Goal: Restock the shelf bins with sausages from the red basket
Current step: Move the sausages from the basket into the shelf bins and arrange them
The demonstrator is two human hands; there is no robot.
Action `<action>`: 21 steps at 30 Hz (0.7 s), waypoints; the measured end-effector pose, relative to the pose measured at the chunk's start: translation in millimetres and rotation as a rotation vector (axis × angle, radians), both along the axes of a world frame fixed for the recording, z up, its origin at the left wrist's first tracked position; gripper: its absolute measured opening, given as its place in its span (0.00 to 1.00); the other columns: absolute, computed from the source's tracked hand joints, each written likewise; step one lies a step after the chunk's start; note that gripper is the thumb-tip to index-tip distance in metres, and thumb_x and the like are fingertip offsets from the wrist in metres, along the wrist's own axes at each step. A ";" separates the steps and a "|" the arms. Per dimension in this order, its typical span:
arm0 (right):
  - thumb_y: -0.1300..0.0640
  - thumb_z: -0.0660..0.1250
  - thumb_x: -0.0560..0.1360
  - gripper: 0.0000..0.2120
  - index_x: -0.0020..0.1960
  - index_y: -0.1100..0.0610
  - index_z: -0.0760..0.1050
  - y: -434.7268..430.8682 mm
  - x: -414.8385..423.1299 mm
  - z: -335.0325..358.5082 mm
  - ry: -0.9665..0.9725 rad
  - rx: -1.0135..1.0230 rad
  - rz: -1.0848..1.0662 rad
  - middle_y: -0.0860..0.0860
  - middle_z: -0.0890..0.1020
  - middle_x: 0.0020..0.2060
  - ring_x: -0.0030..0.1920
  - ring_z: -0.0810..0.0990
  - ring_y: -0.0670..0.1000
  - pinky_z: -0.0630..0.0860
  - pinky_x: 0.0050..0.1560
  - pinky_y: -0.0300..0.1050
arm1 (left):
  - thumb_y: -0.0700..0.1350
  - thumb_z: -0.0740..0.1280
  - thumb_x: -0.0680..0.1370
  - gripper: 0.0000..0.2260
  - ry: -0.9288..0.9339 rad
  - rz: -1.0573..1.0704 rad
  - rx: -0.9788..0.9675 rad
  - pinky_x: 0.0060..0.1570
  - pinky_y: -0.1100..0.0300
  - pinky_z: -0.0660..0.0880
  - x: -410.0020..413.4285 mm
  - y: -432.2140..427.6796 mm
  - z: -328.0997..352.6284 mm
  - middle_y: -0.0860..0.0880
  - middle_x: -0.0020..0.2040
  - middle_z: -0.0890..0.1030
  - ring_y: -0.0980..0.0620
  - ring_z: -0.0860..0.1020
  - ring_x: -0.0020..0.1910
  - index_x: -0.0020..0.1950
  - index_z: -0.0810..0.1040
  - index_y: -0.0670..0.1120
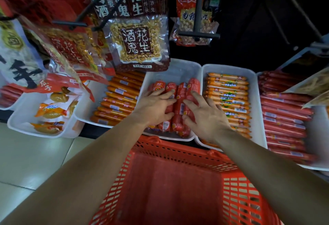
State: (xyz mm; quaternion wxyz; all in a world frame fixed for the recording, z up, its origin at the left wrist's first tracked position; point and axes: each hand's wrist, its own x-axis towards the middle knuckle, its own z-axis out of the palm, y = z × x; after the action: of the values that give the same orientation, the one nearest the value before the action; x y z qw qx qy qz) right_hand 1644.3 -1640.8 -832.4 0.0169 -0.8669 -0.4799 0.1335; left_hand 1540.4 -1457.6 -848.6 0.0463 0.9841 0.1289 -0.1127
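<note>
The middle bin (pixel 179 69) has bare floor along its far edge and far right corner, behind the red sausages (pixel 180 91); access from above is open there. Its far left corner is overhung by a hanging peanut bag (pixel 138 41). Its near half is covered by the left hand (pixel 154 108) and right hand (pixel 206 116), spread on the sausages. Neighbouring bins are packed side to side: orange sausages (pixel 119 100) left, yellow-labelled sausages (pixel 227 100) right. A black peg hook (pixel 198 7) juts out above the far edge. The red basket (pixel 178 149) stands open-topped below the near edge, both forearms crossing its far rim.
</note>
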 end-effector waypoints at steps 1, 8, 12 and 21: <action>0.35 0.52 0.78 0.29 0.77 0.42 0.56 -1.0 -0.1 0.1 -0.005 0.003 0.010 0.46 0.49 0.79 0.73 0.59 0.57 0.65 0.69 0.60 | 0.65 0.58 0.79 0.28 -0.004 -0.018 0.042 0.77 0.44 0.52 -1.7 2.6 1.8 0.59 0.81 0.50 0.53 0.50 0.80 0.78 0.61 0.61; 0.35 0.56 0.77 0.29 0.76 0.43 0.60 -2.0 -2.1 3.2 0.030 0.002 0.039 0.48 0.54 0.78 0.73 0.60 0.57 0.63 0.71 0.55 | 0.70 0.58 0.75 0.30 -0.073 0.089 0.065 0.73 0.46 0.64 -14.3 5.8 6.1 0.58 0.79 0.61 0.51 0.57 0.79 0.75 0.66 0.63; 0.36 0.58 0.76 0.29 0.75 0.44 0.62 1.2 -0.2 5.4 0.035 0.000 0.034 0.48 0.56 0.77 0.71 0.63 0.57 0.65 0.70 0.54 | 0.72 0.62 0.72 0.35 -0.089 0.243 0.111 0.67 0.52 0.70 -23.0 10.0 10.7 0.58 0.74 0.70 0.52 0.63 0.77 0.74 0.69 0.56; 0.36 0.60 0.74 0.29 0.73 0.43 0.66 -0.9 0.9 -2.9 0.031 0.059 0.021 0.47 0.61 0.76 0.70 0.65 0.57 0.68 0.68 0.56 | 0.41 0.65 0.78 0.27 -0.178 0.090 -0.274 0.76 0.54 0.57 -4.1 -19.6 -1.9 0.50 0.80 0.61 0.51 0.55 0.80 0.77 0.66 0.51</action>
State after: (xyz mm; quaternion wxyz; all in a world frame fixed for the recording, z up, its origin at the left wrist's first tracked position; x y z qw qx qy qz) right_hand 1645.2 -1641.7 -835.4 0.0484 -0.8588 -0.4923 0.1331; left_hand 1536.3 -1477.3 -850.4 0.1963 0.9679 0.1518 -0.0392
